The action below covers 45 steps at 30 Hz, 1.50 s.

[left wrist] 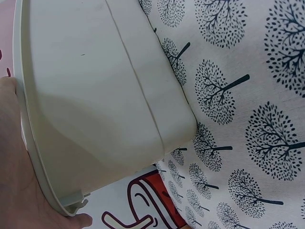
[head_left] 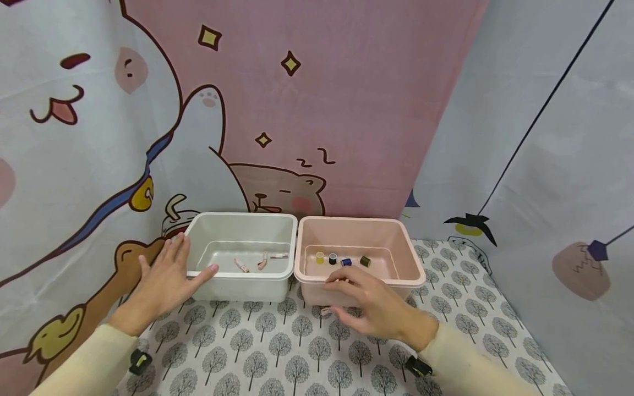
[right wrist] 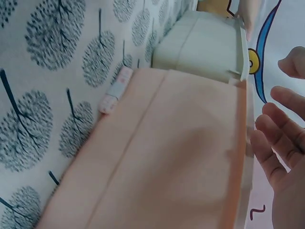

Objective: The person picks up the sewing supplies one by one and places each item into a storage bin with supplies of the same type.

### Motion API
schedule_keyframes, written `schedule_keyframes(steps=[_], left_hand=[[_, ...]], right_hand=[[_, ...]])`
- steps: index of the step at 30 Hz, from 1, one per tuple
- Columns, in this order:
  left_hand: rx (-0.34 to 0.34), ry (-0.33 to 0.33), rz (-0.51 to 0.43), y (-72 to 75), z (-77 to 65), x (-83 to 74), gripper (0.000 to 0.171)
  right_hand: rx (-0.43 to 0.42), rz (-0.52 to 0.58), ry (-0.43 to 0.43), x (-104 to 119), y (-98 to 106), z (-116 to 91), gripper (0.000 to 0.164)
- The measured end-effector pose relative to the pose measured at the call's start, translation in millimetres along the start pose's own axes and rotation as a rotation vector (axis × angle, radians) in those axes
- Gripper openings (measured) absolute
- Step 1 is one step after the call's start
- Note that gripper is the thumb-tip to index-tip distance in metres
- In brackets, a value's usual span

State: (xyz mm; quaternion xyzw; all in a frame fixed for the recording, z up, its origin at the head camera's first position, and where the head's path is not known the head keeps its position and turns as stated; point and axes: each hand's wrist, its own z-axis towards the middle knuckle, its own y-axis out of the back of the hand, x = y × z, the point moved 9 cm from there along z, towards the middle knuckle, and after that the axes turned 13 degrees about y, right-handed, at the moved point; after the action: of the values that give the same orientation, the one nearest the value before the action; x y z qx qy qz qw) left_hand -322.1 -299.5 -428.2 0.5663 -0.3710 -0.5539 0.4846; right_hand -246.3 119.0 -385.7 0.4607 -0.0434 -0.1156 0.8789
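Note:
My left hand [head_left: 165, 278] rests on the front left corner of a white bin [head_left: 242, 290], fingers spread and straight, thumb along the rim. Three small pinkish strips [head_left: 262, 260] lie inside that bin. Over the front rim of a pink bin [head_left: 360, 221] hovers my right hand [head_left: 376, 302], its fingers loosely bent. No object shows between these fingers [right wrist: 279, 129] in the right wrist view. Several small thread spools, among them a yellow spool [head_left: 320, 257] and a blue spool [head_left: 346, 262], sit in the pink bin. Below my right hand, a pinkish folded strip [right wrist: 116, 90] lies against that bin's base.
Both bins stand side by side on a tree-patterned cloth [head_left: 279, 346]. Behind them hangs a cartoon-printed curtain [head_left: 366, 110], and another pale printed sheet [head_left: 550, 192] closes off the right side.

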Motion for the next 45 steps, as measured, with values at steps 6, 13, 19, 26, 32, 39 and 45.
schedule_keyframes(steps=[6, 13, 19, 26, 32, 39, 45], left_hand=[[0.003, 0.000, -0.007, 0.2, -0.6, 0.5, 0.124], [0.004, 0.003, -0.003, -1.0, 0.3, 0.6, 0.125], [-0.004, 0.000, -0.001, 0.8, 1.0, -0.1, 0.125], [0.006, 0.002, -0.001, 0.3, 2.0, 0.3, 0.125], [0.006, 0.000, -0.002, 0.8, 1.2, 0.7, 0.125], [0.004, -0.001, 0.007, 0.1, 1.7, 1.0, 0.125], [0.004, 0.001, 0.010, 0.5, 1.6, 0.6, 0.125]], right_hand=[[0.019, 0.043, -0.008, 5.7, -12.4, -6.5, 0.048], [0.109, 0.027, -0.032, 9.2, -35.7, -17.1, 0.049], [0.233, 0.072, -0.132, 2.4, -58.5, -28.1, 0.051], [0.362, 0.064, -0.219, -6.8, -78.8, -40.7, 0.053], [0.453, 0.085, -0.289, -8.6, -91.6, -50.4, 0.056], [0.462, 0.074, -0.309, -6.2, -94.8, -50.7, 0.057], [0.445, 0.081, -0.302, -5.5, -97.5, -52.0, 0.053]])
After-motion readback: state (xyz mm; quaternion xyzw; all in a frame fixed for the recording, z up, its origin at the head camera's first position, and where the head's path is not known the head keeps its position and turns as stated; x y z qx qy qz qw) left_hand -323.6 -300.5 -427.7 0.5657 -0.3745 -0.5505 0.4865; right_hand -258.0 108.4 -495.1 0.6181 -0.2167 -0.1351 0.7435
